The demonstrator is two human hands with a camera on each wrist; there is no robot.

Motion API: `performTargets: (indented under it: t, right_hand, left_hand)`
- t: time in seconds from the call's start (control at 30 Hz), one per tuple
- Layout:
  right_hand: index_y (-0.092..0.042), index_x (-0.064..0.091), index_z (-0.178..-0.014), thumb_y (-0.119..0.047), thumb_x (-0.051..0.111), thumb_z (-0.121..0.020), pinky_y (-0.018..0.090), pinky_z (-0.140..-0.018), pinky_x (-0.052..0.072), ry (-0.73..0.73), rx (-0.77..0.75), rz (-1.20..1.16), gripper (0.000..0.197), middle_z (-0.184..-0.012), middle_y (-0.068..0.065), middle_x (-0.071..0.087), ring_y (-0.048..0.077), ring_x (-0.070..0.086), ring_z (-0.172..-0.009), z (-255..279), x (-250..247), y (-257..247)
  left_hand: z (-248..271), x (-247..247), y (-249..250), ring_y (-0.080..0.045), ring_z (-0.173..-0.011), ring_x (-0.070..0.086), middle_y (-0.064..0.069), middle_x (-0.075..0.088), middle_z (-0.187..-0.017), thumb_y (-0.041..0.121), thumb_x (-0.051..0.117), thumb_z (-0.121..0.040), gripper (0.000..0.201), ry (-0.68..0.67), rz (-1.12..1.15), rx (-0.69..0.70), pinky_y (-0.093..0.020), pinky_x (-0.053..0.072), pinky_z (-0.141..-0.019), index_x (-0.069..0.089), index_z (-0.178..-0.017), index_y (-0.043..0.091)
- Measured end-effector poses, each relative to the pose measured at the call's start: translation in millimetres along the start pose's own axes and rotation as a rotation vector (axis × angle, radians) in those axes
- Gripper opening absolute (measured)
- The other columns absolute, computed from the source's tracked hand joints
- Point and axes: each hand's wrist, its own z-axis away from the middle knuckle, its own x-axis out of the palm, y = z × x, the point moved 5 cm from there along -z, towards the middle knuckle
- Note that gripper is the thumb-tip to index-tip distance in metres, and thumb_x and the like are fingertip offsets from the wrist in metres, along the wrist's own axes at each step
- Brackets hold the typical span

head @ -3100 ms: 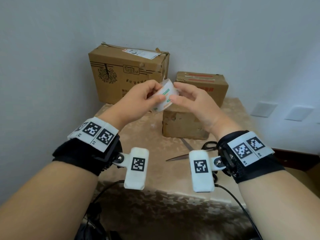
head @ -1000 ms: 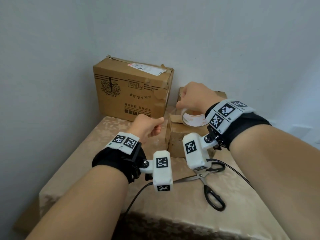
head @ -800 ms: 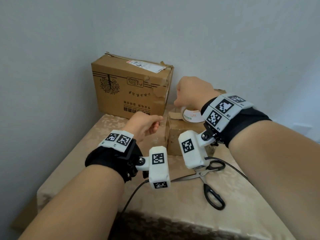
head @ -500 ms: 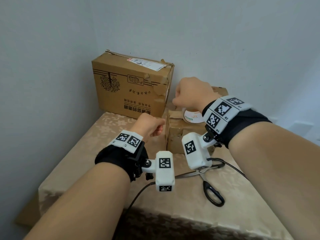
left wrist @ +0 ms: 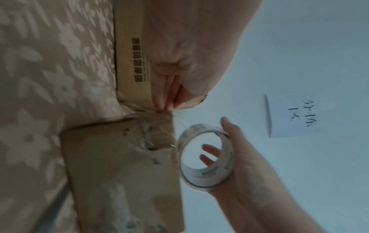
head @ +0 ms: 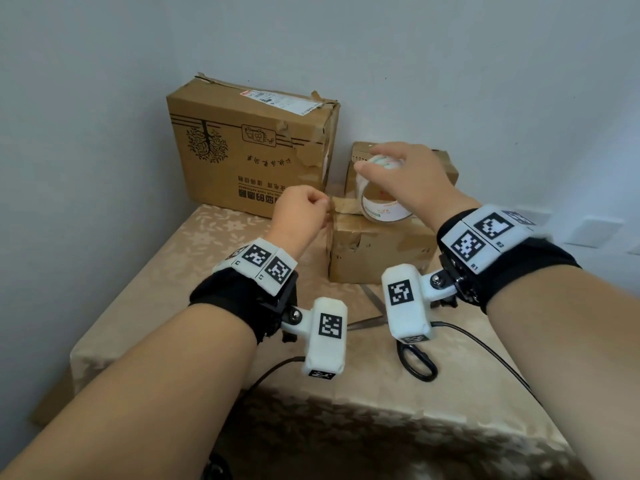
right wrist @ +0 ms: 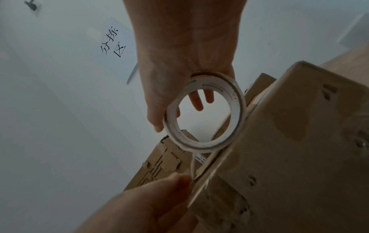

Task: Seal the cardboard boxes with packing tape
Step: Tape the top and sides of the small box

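A small worn cardboard box (head: pixel 374 251) sits mid-table. My right hand (head: pixel 377 164) grips a roll of clear packing tape (head: pixel 381 202) from above, with the roll upright just over the box's top; the right wrist view shows the roll (right wrist: pixel 205 113) with fingers through its hole. A short strip of tape (right wrist: pixel 194 165) runs from the roll down to the box's left top edge. There my left hand (head: pixel 325 206) pinches the tape end against the corner, also seen in the left wrist view (left wrist: pixel 165 107).
A large printed cardboard box (head: pixel 249 150) stands against the wall behind my left hand. Another small box (head: pixel 446 168) lies behind the roll. Black-handled scissors (head: pixel 415 362) lie on the beige tablecloth (head: pixel 173 289) in front of the box. Walls close off the left and back.
My right hand has raised the roll from lying on the box top to upright, pulling out a short strip. My left hand has moved up to the box's left top edge.
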Motion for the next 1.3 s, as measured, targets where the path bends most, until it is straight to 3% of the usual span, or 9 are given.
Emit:
performTargets:
  t: [0.17,0.33,0.4,0.53,0.7,0.97,1.03,1.17,1.3]
  right_hand:
    - [-0.021,0.059,-0.129,-0.05,0.061,-0.088,0.027,-0.095,0.045,0.003,-0.031,0.001,0.051,-0.124,-0.002,0.06,0.011,0.055,-0.108,3,1,5]
    - [-0.021,0.058,-0.13,-0.052,0.06,-0.087,0.037,-0.101,0.046,-0.004,-0.012,-0.019,0.053,-0.126,-0.002,0.059,0.013,0.055,-0.113,1,3,7]
    - [-0.019,0.057,-0.129,-0.051,0.06,-0.087,0.037,-0.097,0.048,-0.009,0.011,-0.011,0.053,-0.119,-0.002,0.059,0.015,0.056,-0.109,-1,2,7]
    - [-0.014,0.049,-0.119,-0.051,0.063,-0.084,0.029,-0.078,0.045,-0.023,0.112,0.052,0.053,-0.103,0.0,0.055,0.016,0.054,-0.093,-5,-2,12]
    - [-0.016,0.055,-0.104,-0.054,0.057,-0.076,0.034,-0.073,0.046,-0.055,0.121,0.252,0.047,-0.095,0.001,0.06,0.022,0.057,-0.092,-13,1,4]
    - [-0.017,0.055,-0.125,-0.057,0.06,-0.08,0.037,-0.076,0.035,-0.073,0.073,0.849,0.061,-0.117,0.01,0.054,0.031,0.051,-0.11,-10,-17,2]
    - [-0.02,0.051,-0.131,-0.062,0.062,-0.077,0.04,-0.082,0.039,-0.055,0.092,0.763,0.069,-0.124,0.011,0.048,0.032,0.045,-0.117,-11,-20,12]
    - [-0.02,0.048,-0.127,-0.067,0.064,-0.07,0.039,-0.093,0.046,0.062,0.186,0.066,0.075,-0.121,0.004,0.052,0.024,0.051,-0.114,0,-31,36]
    - [-0.025,0.045,-0.135,-0.063,0.069,-0.073,0.039,-0.096,0.048,0.129,0.232,-0.212,0.077,-0.124,-0.009,0.053,0.012,0.052,-0.113,20,-32,58]
  left_hand:
    - [-2,16,3,-0.029,-0.076,0.061,-0.013,0.058,-0.075,0.038,0.043,-0.098,0.043,-0.168,-0.073,-0.071,-0.047,0.052,-0.091,0.057,-0.072,0.007]
    - [5,26,-8,-0.032,-0.117,0.057,-0.018,0.061,-0.123,0.045,0.036,-0.1,0.055,-0.375,-0.133,-0.137,-0.042,0.041,-0.106,0.06,-0.118,-0.001]
    - [9,27,0,-0.023,-0.141,0.03,-0.009,0.032,-0.152,0.041,0.03,-0.102,0.057,-0.382,-0.135,-0.077,-0.033,0.021,-0.116,0.033,-0.146,0.005]
    - [11,36,8,-0.014,-0.147,-0.003,-0.001,-0.001,-0.161,0.038,0.02,-0.104,0.057,-0.412,-0.223,0.158,-0.025,0.001,-0.115,0.004,-0.153,0.013]
    - [-2,40,-3,-0.016,-0.147,0.009,-0.001,0.009,-0.16,0.076,0.023,-0.085,0.091,-0.494,-0.513,0.308,-0.046,0.009,-0.12,0.009,-0.153,0.017]
    - [4,34,4,-0.012,-0.147,0.003,0.001,-0.004,-0.161,0.06,0.032,-0.093,0.082,-0.491,-0.849,0.313,-0.042,0.002,-0.118,0.0,-0.153,0.014]
    - [3,35,4,-0.014,-0.147,0.001,0.0,-0.004,-0.161,0.061,0.031,-0.093,0.082,-0.486,-0.891,0.321,-0.043,0.001,-0.118,0.0,-0.153,0.014]
    - [6,35,12,-0.018,-0.147,0.005,-0.006,0.006,-0.16,0.06,0.028,-0.094,0.079,-0.389,-1.012,0.432,-0.038,0.003,-0.118,0.009,-0.152,0.009]
    - [19,42,27,-0.022,-0.129,0.041,-0.006,0.043,-0.143,0.048,0.038,-0.098,0.051,-0.321,-1.054,0.556,-0.035,0.032,-0.106,0.043,-0.133,0.01]
